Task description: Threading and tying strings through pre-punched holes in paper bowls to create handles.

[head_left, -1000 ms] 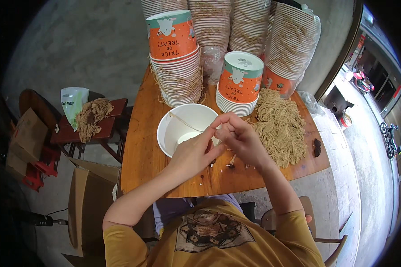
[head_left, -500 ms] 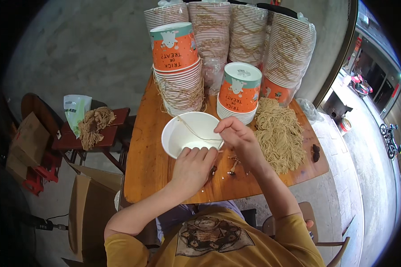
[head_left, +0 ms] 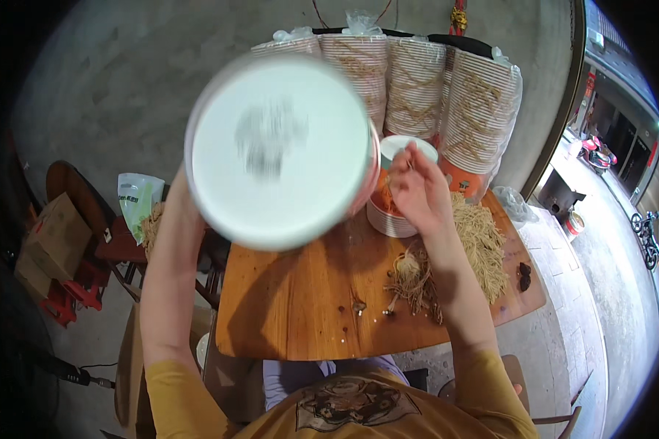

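At the far left, a brown cardboard box is sitting on the floor beside a small dark red side table, which is carrying a white and green plastic bag and a clump of tan dried noodles. The left hand is lifting a big round white paper bowl high above the wooden table, so that its blurred white inside is facing the camera; the bowl is hiding the fingers, so I cannot tell how they are gripping it. To the right, the right hand is hovering over a short stack of orange and white paper bowls, its fingertips pressed together in a pinch. Below it a small bundle of tan noodles is lying on the tabletop, and a larger heap of pale noodles is spreading along the right edge. Tall stacks of ribbed white paper bowls are standing at the back.
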The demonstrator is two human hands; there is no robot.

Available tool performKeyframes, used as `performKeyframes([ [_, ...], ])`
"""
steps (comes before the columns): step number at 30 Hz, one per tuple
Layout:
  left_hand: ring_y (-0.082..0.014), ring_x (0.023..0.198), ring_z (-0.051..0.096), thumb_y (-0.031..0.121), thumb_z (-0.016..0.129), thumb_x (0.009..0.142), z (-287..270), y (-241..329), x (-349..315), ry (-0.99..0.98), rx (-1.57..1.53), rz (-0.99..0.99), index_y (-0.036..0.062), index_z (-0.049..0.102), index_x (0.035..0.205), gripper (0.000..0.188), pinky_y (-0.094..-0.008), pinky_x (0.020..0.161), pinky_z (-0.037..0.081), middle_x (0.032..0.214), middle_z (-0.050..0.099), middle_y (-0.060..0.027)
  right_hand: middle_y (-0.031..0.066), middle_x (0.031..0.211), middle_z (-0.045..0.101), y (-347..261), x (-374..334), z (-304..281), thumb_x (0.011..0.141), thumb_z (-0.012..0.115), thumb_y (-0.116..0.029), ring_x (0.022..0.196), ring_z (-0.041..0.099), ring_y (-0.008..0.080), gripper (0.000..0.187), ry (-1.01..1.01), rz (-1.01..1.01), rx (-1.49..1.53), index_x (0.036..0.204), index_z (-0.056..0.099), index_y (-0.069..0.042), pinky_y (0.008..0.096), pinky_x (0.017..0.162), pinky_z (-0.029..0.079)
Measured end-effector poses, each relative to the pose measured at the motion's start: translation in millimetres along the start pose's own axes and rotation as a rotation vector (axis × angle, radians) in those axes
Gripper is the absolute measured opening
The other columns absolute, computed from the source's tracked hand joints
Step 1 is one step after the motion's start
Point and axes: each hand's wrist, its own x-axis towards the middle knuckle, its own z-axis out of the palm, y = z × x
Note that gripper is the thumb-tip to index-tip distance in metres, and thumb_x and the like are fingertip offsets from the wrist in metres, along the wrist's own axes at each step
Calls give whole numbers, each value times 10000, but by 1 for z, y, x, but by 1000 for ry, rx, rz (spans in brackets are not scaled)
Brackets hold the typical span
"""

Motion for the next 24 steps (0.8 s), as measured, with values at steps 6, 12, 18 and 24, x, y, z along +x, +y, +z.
performKeyframes([
  [6,-177,811,560,164,613,868,-27,47,132,54,-249,-42,-21,585,997,227,-309,774,531,949,566,-109,63,1165,565,-20,112,35,920,536,-154,1060,542,185,394,-288,-95,-214,1284,481,-12,305,938,452],
  [12,-147,764,536,154,568,899,-66,18,174,376,-14,92,8,550,1065,222,-281,726,524,893,533,-37,113,1226,564,-5,169,11,920,531,-153,1078,555,221,396,-194,-57,-258,1276,478,12,328,966,440],
  [18,-182,890,501,229,594,882,-88,-9,174,476,60,-53,66,570,1008,208,-321,760,505,1071,476,-39,110,1089,600,-4,186,-38,900,551,-69,938,589,189,292,98,24,-220,1177,533,24,263,802,519],
  [24,-174,871,510,204,610,852,-85,-30,186,490,47,-93,110,587,972,154,-342,751,485,943,547,-25,130,1047,589,11,181,-61,889,558,-8,896,598,193,257,272,64,-157,1142,548,36,243,743,544],
])
